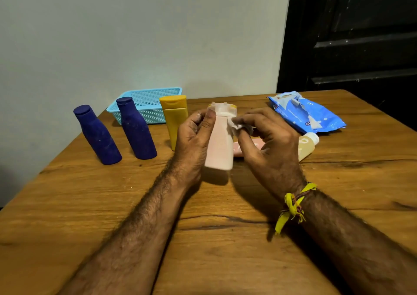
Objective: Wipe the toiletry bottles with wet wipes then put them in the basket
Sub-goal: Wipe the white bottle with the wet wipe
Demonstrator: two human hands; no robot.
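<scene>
My left hand (194, 136) grips a pale pink bottle (220, 148) with a white cap, held upright above the wooden table (203, 238). My right hand (268, 145) presses a crumpled white wet wipe (239, 125) against the bottle's upper right side. Two dark blue bottles (97, 136) (136, 129) and a yellow bottle (174, 120) stand to the left. A light blue mesh basket (146, 107) sits behind them and looks empty. Behind my right hand lie a pink bottle (246, 149) and a pale yellow bottle (306, 145), both partly hidden.
A blue pack of wet wipes (309, 114) lies open at the back right of the table. A pale wall stands behind the table, and a dark door is at the right. The table's left edge runs diagonally near the blue bottles.
</scene>
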